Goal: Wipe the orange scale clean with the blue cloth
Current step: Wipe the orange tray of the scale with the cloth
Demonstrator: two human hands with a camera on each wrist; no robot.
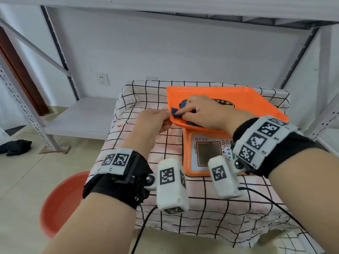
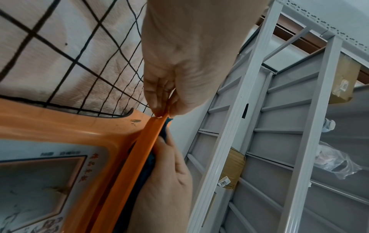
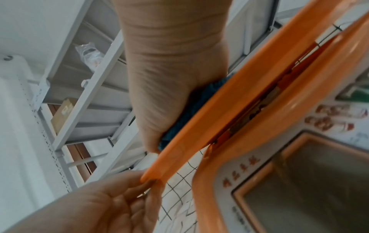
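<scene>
1. Scale (image 1: 205,153): smooth orange plastic body with a rectangular grey display, standing on the bench under a grid-printed cloth cover (image 1: 146,189).
2. Tray (image 1: 247,99): shallow rectangular orange pan with a raised, rounded rim, seated on top of the scale.
3. Left hand (image 1: 152,123): grip closed, fingers and thumb pinching the tray's near-left corner rim.
4. Right hand (image 1: 203,112): fingers curled over the blue cloth (image 1: 177,111), pressing it onto the tray just beside the left-hand pinch.
5. Blue cloth: crumpled, soft, knit-textured fabric, bunched under the palm.
</scene>
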